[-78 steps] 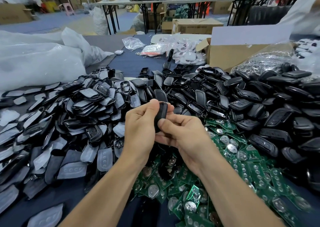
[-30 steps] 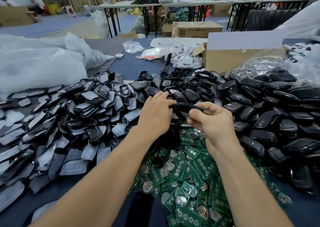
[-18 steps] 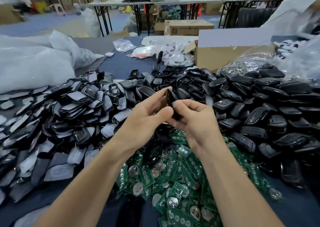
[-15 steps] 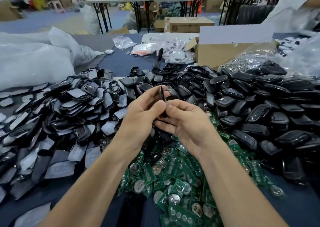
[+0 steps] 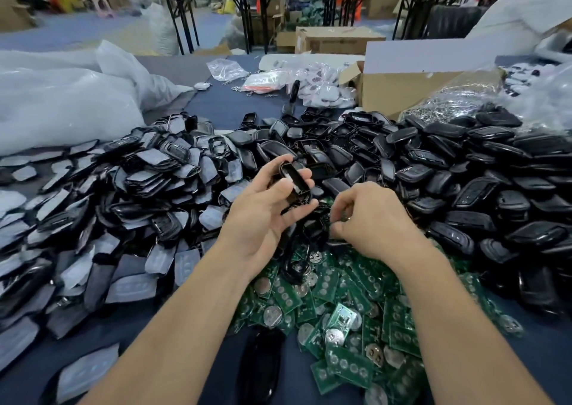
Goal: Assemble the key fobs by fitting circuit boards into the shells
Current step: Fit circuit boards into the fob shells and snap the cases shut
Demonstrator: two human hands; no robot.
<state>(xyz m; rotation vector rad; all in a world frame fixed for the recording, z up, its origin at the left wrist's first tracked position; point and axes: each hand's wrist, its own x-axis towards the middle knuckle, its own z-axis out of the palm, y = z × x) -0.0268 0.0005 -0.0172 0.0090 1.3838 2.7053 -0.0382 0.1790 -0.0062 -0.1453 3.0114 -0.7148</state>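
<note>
Above green circuit boards, left hand around black shell, lettering unreadable.

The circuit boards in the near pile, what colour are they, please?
The circuit boards are green; the head view shows them best.

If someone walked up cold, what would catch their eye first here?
Heaps of black shells fill the middle and right, with green circuit boards piled nearest the person. At centre, the left hand holds one open shell while the right hand curls over the boards.
</note>
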